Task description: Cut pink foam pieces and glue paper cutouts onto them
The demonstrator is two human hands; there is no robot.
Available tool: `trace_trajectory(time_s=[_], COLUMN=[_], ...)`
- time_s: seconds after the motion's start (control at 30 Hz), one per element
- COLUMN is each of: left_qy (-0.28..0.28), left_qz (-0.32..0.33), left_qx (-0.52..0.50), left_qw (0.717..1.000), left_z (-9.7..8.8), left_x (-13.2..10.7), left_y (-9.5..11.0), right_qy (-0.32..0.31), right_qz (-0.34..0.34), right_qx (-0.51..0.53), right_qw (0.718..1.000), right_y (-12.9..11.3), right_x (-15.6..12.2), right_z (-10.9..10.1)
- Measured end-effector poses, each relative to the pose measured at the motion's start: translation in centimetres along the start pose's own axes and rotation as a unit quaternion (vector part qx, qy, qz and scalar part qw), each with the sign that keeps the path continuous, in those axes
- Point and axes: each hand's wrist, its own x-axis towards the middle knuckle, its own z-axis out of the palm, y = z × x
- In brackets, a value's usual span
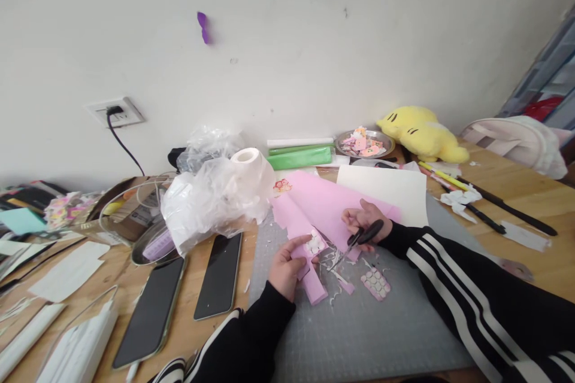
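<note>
Between the thumb and fingers of my left hand is a small pink paper piece with white rounded pads. My right hand grips black-handled scissors, whose blades point down and left toward that piece. Thin white and pink paper scraps lie beneath. A similar padded pink piece rests on the grey cutting mat, below my right hand. Behind both hands spreads a large pink paper sheet, partly over a white sheet.
Two phones lie left of the mat, near a white power strip. Crumpled plastic bags and a white roll stand behind. A metal plate of cutouts, a yellow plush toy and several pens are at the back right.
</note>
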Motion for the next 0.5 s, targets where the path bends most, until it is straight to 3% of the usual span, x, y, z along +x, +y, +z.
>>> trace_trajectory(time_s=[0.1,0.2,0.3,0.4,0.5], left_qy=[0.000,-0.003,-0.001,-0.002,-0.005], left_qz=[0.002,0.007,0.008,0.010,0.008], left_qx=[-0.002,-0.006,-0.005,-0.004,-0.007], left_qw=[1.000,1.000,1.000,1.000,1.000], left_z=[0.0,0.0,-0.2,-0.2,-0.2], left_x=[0.0,0.1,0.2,0.2,0.2], left_y=[0.0,-0.1,-0.3,-0.3,-0.2], right_qy=[0.025,0.077,0.149,0.237,0.285], right_qz=[-0.039,-0.035,-0.025,-0.056,-0.070], right_qx=[0.044,0.084,0.083,0.069,0.056], right_qw=[0.998,0.993,0.985,0.967,0.954], right_y=[-0.3,-0.8,-1.1,-1.0,-0.8], right_x=[-0.1,-0.4,-0.3,0.0,0.2], right_z=[0.5,1.2,1.5,1.2,0.8])
